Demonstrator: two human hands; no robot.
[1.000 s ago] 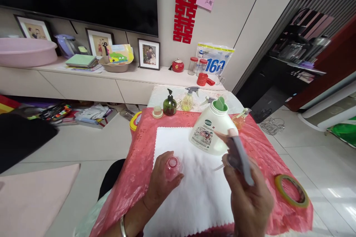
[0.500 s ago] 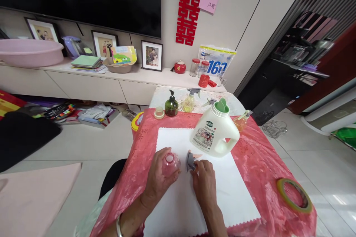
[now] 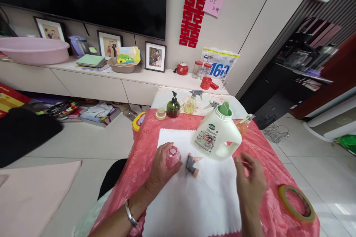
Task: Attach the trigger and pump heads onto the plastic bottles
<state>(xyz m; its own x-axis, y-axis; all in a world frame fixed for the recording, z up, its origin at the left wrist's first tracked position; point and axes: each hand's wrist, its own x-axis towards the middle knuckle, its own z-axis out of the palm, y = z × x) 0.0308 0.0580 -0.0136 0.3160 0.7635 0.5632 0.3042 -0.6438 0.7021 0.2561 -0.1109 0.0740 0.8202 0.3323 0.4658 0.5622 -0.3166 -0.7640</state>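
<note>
**Spray head set down, right hand lifted away**

Half a second earlier the right hand (image 3: 249, 182) had been pressed down on the grey spray head (image 3: 190, 164); it had since let go and drawn back toward the right, and it hung above the white cloth (image 3: 194, 200) with its fingers spread apart and nothing in them. It sat just below the handle of the white jug (image 3: 216, 133), not touching it.

The spray head lay on its side on the white cloth, just in front of the jug and a little to its left. Close beside it, farther left of the jug, stood the small pink bottle (image 3: 172, 156), uncapped, its mouth facing up. The left hand (image 3: 162, 168) had stayed wrapped around that bottle, fingers clamped on its body, a bracelet showing at the wrist.

Behind the jug stood a dark green pump bottle (image 3: 173, 106) and a yellowish spray bottle (image 3: 191, 102). A roll of tape (image 3: 297, 202) lay well to the right of the jug on the red tablecloth (image 3: 144, 148).
</note>
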